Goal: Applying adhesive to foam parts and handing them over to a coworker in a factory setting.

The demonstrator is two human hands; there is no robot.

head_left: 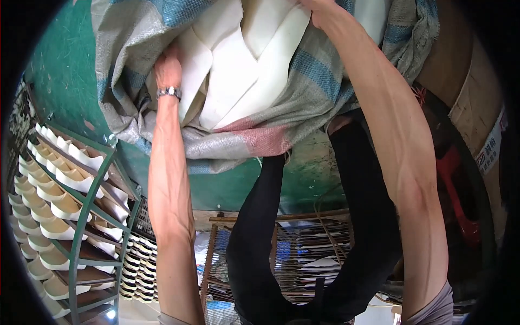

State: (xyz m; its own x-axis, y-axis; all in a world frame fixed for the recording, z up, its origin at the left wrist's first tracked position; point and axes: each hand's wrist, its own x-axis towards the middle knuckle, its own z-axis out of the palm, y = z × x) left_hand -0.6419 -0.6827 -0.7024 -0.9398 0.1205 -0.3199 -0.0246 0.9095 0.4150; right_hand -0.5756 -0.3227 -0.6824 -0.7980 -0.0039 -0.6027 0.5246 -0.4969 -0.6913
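Note:
A big woven sack (303, 103), grey with blue and pink stripes, lies open in front of me, stuffed with white foam sheets (238, 70). My left hand (169, 67), with a metal band at the wrist, is pushed into the sack's left side against the foam, fingers hidden by the cloth. My right hand (320, 10) grips the sack's top edge at the upper rim of the view, partly cut off. My legs in black trousers (260, 249) show below the sack.
A green metal rack (81, 227) at the left holds rows of cream shoe soles (59, 179). A wire rack (319, 254) with white pieces stands beyond my legs. Brown cardboard (471, 97) and a red tool (457, 189) are at the right. The wall behind is green.

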